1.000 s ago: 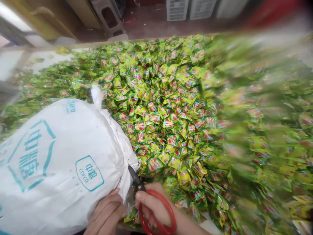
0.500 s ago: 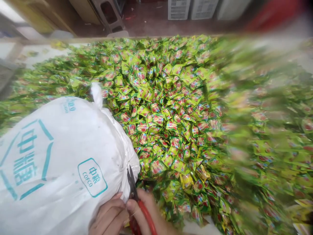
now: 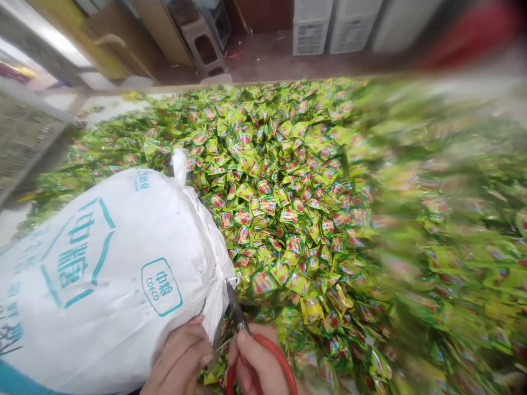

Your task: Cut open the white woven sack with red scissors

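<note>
A big white woven sack (image 3: 107,274) with teal print lies at the lower left, its tied end toward the middle. My left hand (image 3: 177,359) presses on the sack near that end. My right hand (image 3: 257,365) grips red-handled scissors (image 3: 242,334); their dark blades point up at the sack's sewn edge by the knot. A huge heap of small green and yellow candy packets (image 3: 296,208) covers the table beyond the sack.
The table's far wooden edge (image 3: 164,88) runs across the top. Beyond it on the floor stand a stool (image 3: 206,49) and white crates (image 3: 329,24). A mesh panel (image 3: 24,137) sits at the left. The right side of the view is blurred.
The view shifted down slightly. The scissors' blades moved a little right along the sack's tied edge; my left hand stays on the sack.
</note>
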### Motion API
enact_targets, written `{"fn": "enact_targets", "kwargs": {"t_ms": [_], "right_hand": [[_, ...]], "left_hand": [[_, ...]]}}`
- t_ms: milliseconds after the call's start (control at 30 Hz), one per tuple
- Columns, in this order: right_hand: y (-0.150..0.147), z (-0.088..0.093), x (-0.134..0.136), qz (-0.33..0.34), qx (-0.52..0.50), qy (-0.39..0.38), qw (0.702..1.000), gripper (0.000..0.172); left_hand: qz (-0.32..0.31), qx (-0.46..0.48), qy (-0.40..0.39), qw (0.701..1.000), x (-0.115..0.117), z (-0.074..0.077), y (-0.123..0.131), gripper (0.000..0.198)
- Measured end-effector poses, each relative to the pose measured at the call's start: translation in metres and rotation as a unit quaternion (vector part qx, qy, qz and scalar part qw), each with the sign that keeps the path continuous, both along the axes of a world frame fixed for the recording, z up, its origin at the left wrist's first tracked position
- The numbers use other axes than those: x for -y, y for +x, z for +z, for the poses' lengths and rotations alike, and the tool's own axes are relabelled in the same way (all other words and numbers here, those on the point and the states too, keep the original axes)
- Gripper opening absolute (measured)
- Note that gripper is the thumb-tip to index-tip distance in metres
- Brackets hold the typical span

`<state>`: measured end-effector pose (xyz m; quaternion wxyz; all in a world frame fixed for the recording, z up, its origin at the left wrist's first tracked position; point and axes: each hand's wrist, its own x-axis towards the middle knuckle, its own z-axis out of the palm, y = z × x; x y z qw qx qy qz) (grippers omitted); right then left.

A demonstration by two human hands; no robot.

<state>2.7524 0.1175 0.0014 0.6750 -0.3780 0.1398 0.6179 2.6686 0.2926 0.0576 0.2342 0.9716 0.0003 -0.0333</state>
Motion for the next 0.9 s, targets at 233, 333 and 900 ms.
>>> {"fn": "enact_targets", "kwargs": {"t_ms": [233, 333, 900], "right_hand": [[0.026, 0.009, 0.036, -0.073, 0.049, 0.016, 0.996, 0.047], [0.041, -0.006, 0.011, -0.123, 0.089, -0.012, 0.988, 0.041], [0.087, -0.054, -0.011, -0.281, 0.044, -0.055, 0.957, 0.038]], "left_hand": [[0.066, -0.004, 0.18, 0.982, 0.022, 0.008, 0.024, 0.052], [-0.004, -0.052, 0.248, 0.967, 0.015, 0.016, 0.031, 0.064], [0.046, -0.387, -0.022, 0.921, -0.043, -0.032, 0.228, 0.029]]}}
